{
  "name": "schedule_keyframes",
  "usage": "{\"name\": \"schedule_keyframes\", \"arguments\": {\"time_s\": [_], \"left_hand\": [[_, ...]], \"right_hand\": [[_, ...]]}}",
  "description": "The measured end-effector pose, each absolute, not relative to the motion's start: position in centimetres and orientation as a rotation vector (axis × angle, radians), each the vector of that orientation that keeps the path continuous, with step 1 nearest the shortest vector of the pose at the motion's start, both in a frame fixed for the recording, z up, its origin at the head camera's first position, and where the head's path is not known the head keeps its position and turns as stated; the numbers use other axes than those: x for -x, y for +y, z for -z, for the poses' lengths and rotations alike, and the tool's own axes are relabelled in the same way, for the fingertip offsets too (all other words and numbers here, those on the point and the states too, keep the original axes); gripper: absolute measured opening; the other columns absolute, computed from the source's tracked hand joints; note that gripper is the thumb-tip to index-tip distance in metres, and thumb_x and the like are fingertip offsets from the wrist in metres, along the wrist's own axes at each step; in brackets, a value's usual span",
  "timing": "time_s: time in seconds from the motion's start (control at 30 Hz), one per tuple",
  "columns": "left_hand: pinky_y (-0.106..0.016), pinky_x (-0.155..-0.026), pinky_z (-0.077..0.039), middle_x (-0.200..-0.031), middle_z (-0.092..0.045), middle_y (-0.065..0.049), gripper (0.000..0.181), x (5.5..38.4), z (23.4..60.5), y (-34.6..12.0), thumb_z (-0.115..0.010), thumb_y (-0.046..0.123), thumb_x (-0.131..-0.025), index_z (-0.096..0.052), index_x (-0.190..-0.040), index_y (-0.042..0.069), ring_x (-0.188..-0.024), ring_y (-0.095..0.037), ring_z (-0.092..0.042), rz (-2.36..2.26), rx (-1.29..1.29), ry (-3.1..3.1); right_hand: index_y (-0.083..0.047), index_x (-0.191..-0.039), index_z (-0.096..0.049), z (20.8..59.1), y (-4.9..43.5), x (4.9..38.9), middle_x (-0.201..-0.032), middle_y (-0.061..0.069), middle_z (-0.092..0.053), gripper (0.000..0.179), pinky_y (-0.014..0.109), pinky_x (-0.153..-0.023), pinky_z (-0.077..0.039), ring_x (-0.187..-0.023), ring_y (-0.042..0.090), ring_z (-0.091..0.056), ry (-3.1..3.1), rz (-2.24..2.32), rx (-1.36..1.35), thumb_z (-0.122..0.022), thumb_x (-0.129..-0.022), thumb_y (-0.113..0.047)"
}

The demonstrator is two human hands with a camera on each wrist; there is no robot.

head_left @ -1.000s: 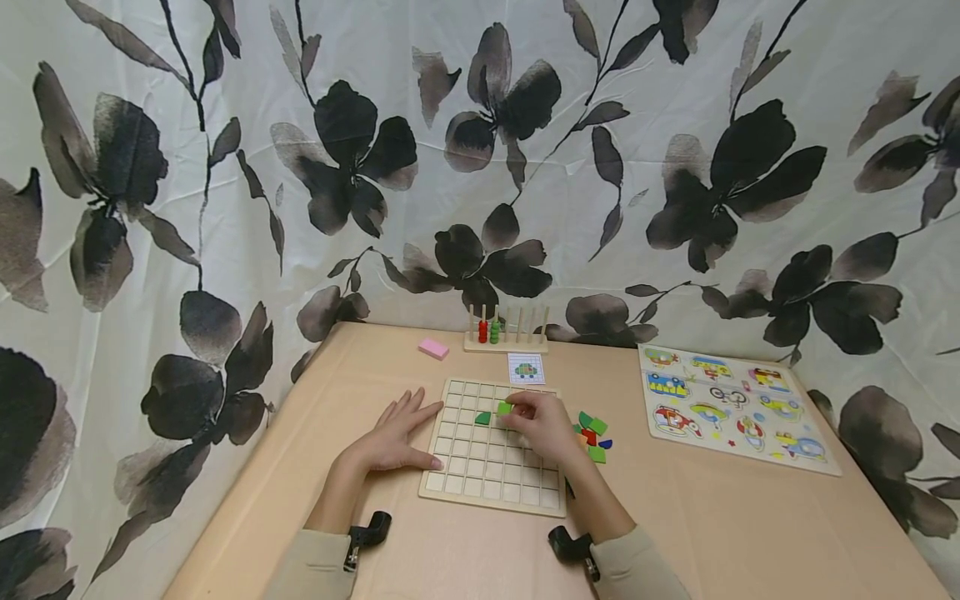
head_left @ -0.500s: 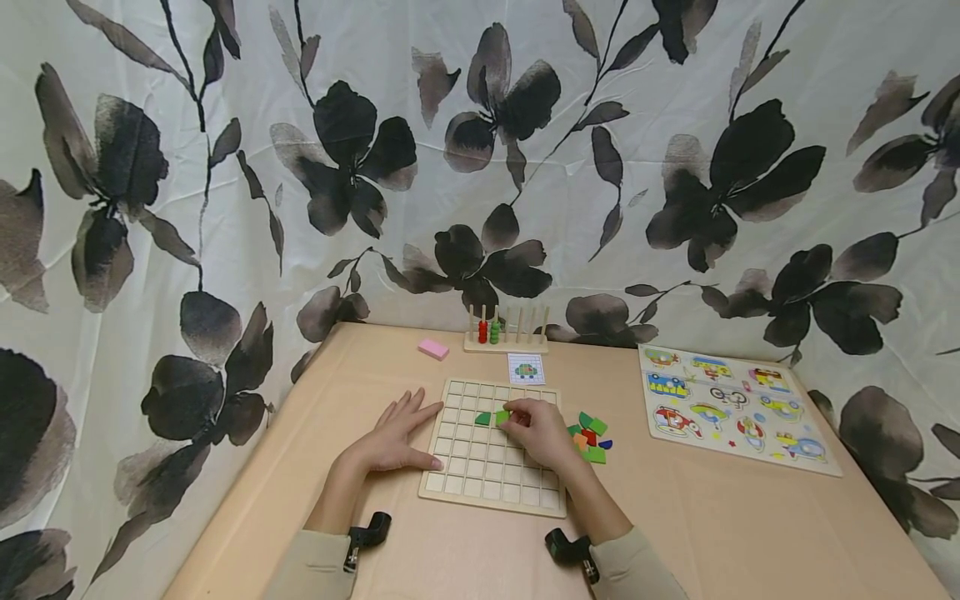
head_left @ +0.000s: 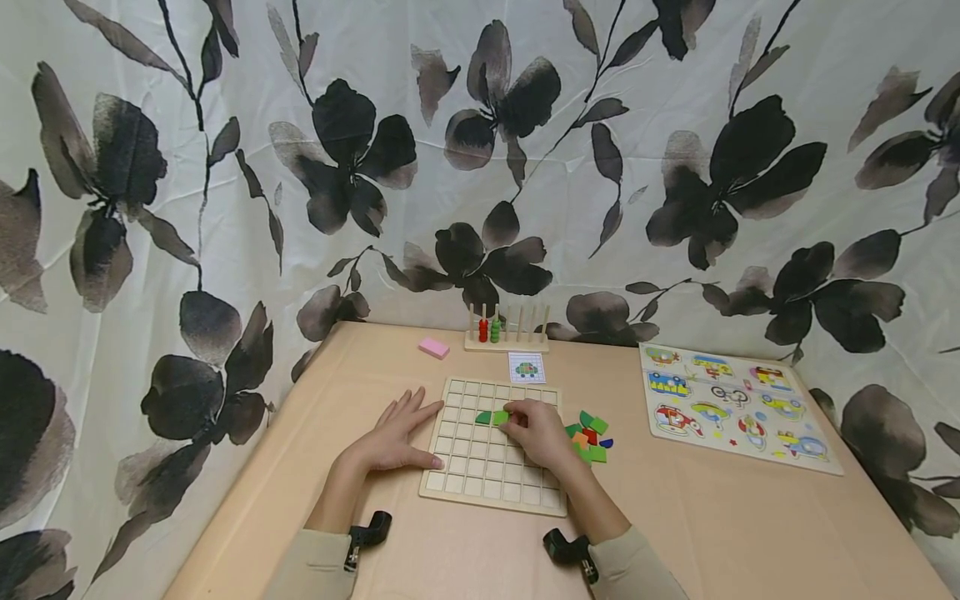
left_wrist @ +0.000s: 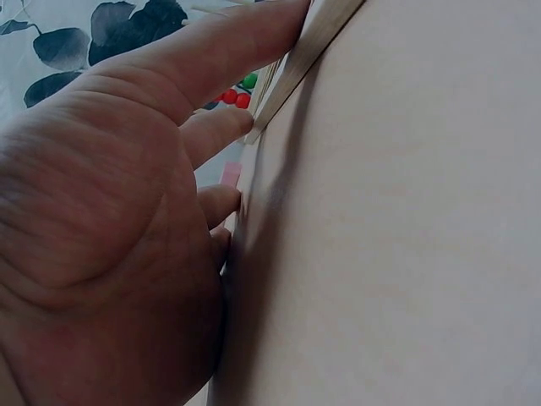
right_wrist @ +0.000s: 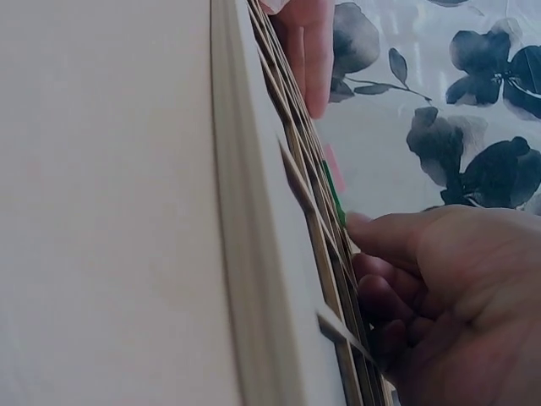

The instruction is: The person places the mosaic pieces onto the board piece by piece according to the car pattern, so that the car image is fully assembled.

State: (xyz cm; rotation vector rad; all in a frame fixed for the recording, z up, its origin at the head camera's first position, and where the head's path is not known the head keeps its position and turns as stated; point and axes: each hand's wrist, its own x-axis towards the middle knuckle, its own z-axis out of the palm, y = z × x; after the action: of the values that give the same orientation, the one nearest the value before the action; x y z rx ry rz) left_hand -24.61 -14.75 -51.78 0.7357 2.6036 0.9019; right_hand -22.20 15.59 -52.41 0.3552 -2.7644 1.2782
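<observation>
A wooden grid board [head_left: 495,481] lies on the table in front of me. My left hand [head_left: 392,435] rests at its left side with fingers spread; in the left wrist view the thumb [left_wrist: 245,46] touches the board's edge. The fingertips of my right hand [head_left: 542,433] pinch a bright green square tile [head_left: 500,418] over the upper middle cells. Directly left of that tile sits a darker green piece [head_left: 483,417] with a slanted side. In the right wrist view the thumb and curled fingers are right at the grid, beside a thin green edge [right_wrist: 333,193].
Several loose green, red, orange and blue pieces [head_left: 590,435] lie right of the board. Behind it are a pattern card [head_left: 527,368], a peg rack with red and green beads [head_left: 506,343] and a pink block [head_left: 433,348]. A vehicle picture board [head_left: 738,412] lies at the right.
My right hand has shifted the bright green tile slightly left and toward me, up beside the darker green piece. My left hand stays in place.
</observation>
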Motion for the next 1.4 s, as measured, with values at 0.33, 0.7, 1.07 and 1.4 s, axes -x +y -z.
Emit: {"name": "schedule_keyframes", "arguments": {"time_s": [0.33,0.7,1.07,1.4], "left_hand": [[-0.062,-0.129,0.003,-0.174,-0.006,-0.023,0.105,24.5,51.7,-14.7,-0.087,0.055,-0.077,-0.038,-0.163,0.018,-0.161,-0.045,0.005,-0.894,-0.743,2.610],[-0.062,-0.129,0.003,-0.174,-0.006,-0.023,0.105,24.5,51.8,-14.7,-0.087,0.054,-0.077,-0.038,-0.163,0.018,-0.161,-0.045,0.005,-0.899,-0.747,2.607],[-0.062,-0.129,0.003,-0.174,-0.005,-0.022,0.104,24.6,51.8,-14.7,-0.086,0.054,-0.078,-0.038,-0.163,0.019,-0.161,-0.044,0.006,-0.886,-0.735,2.611],[-0.062,-0.129,0.003,-0.174,-0.006,-0.022,0.104,24.5,51.6,-14.6,-0.086,0.055,-0.078,-0.038,-0.163,0.018,-0.161,-0.045,0.005,-0.880,-0.740,2.613]], "right_hand": [[-0.001,-0.120,-0.075,52.5,15.3,22.3,-0.080,-0.004,-0.064,0.030,0.023,-0.061,-0.046,-0.069,0.010,-0.054,-2.794,-1.194,-0.339,-0.079,-0.092,-0.014],[-0.001,-0.123,-0.074,51.0,16.4,22.0,-0.087,0.000,-0.066,0.030,0.023,-0.056,-0.045,-0.070,0.014,-0.056,-2.701,-1.403,-0.345,-0.076,-0.095,-0.010],[-0.007,-0.122,-0.076,50.9,17.3,22.1,-0.098,-0.001,-0.072,0.026,0.028,-0.068,-0.052,-0.080,0.014,-0.059,-2.840,-1.306,-0.358,-0.074,-0.097,-0.013],[-0.006,-0.120,-0.077,50.4,17.4,21.9,-0.101,0.001,-0.073,0.025,0.027,-0.070,-0.051,-0.081,0.012,-0.058,-2.859,-1.219,-0.428,-0.074,-0.096,-0.012]]}}
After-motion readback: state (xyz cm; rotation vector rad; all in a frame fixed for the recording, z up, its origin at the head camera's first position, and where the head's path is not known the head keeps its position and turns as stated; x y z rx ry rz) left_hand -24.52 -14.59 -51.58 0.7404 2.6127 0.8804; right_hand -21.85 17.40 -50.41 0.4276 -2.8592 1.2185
